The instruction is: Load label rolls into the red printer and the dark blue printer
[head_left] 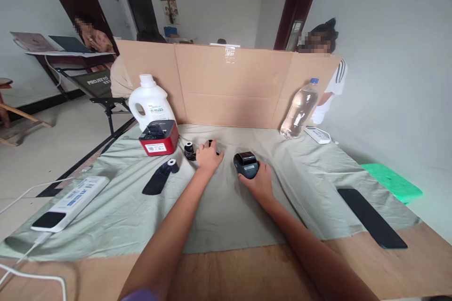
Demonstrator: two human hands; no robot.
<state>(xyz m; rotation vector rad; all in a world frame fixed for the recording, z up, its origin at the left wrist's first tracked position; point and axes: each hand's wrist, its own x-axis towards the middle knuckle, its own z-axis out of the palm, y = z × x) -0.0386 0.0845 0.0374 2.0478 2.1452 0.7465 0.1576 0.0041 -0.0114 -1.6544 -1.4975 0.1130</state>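
My right hand [260,179] is wrapped around a small dark label printer [246,164] resting on the grey-green cloth [226,207]. My left hand [208,156] lies a little to its left, fingers curled over a small black roll [211,143] that is mostly hidden. Another black roll [189,150] stands just left of that hand. Further left, a roll with a white core [173,165] sits unrolled, its black strip [157,182] trailing toward me. A red and black printer [158,138] sits at the back left.
A cardboard screen [226,84] stands behind the cloth, with a white jug [150,101] at its left and a clear water bottle [300,110] at its right. A power strip [72,201], a black phone [371,217] and a white remote [318,135] lie around. Two people sit beyond the screen.
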